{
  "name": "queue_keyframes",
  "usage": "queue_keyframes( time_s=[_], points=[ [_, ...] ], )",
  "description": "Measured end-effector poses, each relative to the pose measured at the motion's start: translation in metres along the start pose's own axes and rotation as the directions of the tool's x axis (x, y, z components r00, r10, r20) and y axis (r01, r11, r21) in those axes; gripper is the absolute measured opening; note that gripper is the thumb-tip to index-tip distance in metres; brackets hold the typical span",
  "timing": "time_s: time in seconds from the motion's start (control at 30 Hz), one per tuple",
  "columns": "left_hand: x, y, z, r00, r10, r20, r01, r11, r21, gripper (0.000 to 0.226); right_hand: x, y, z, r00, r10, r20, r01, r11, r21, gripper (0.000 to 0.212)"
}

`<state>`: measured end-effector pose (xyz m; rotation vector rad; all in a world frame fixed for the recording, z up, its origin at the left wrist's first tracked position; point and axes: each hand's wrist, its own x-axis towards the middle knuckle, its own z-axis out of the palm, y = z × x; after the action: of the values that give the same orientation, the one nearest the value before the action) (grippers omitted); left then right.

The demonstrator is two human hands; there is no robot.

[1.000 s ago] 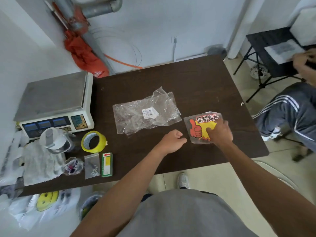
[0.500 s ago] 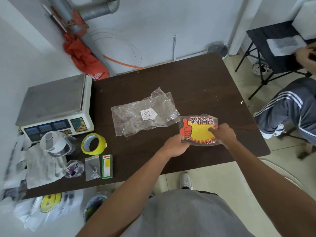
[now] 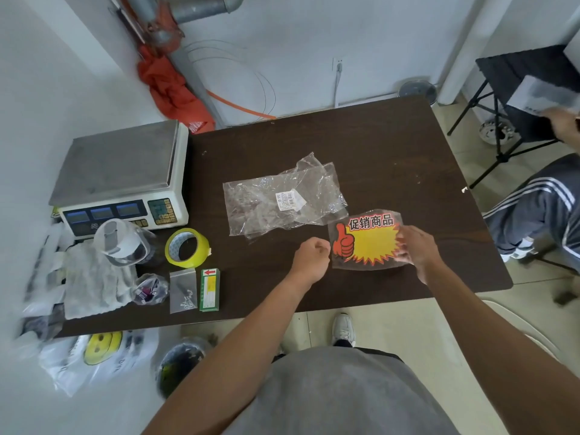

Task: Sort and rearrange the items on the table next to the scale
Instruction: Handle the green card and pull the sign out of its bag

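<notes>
A promo sign pack, yellow starburst with a red thumbs-up in clear wrap, is at the table's front right. My right hand grips its right edge. My left hand is closed, pinching its left edge. A crumpled clear bag with a white label lies just behind. The scale stands at the far left. In front of the scale are a yellow tape roll, a clear container, a screw bag, a green box and a small knotted bag.
The dark table ends near my body. A white crumpled bag lies at its front left corner. A smiley plastic bag hangs below. A seated person and a black folding stand are at the right.
The sign pack was flat under my right hand; both hands took its edges and turned it so the print reads level. My left hand has slid to its left edge.
</notes>
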<state>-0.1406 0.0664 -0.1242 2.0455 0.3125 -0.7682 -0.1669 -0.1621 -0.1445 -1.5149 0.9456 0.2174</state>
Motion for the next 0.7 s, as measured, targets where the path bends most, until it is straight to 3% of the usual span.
queue_keyframes(
  time_s=[0.13, 0.17, 0.23, 0.4, 0.7],
  points=[
    [-0.002, -0.022, -0.010, 0.993, -0.109, -0.038, 0.109, 0.994, -0.005, 0.052, -0.010, 0.012, 0.021, 0.997, 0.057, 0.055, -0.057, 0.998, 0.007, 0.016],
    [-0.003, -0.027, -0.015, 0.990, -0.136, -0.042, 0.135, 0.990, -0.036, 0.048, -0.012, 0.015, 0.028, 0.995, 0.061, 0.082, -0.061, 0.998, -0.005, 0.017],
    [-0.009, -0.035, -0.027, 0.983, -0.182, -0.031, 0.174, 0.968, -0.181, 0.018, -0.017, 0.020, 0.041, 0.989, 0.066, 0.132, -0.061, 0.997, -0.042, 0.020],
    [-0.019, -0.061, -0.058, 0.970, -0.239, -0.041, 0.202, 0.891, -0.406, 0.005, -0.023, 0.026, 0.070, 0.959, 0.099, 0.265, -0.062, 0.987, -0.146, 0.017],
    [-0.044, -0.114, -0.110, 0.966, -0.255, -0.044, 0.189, 0.811, -0.554, 0.014, -0.041, 0.023, 0.131, 0.886, 0.141, 0.441, 0.030, 0.934, -0.357, 0.025]
  ],
)
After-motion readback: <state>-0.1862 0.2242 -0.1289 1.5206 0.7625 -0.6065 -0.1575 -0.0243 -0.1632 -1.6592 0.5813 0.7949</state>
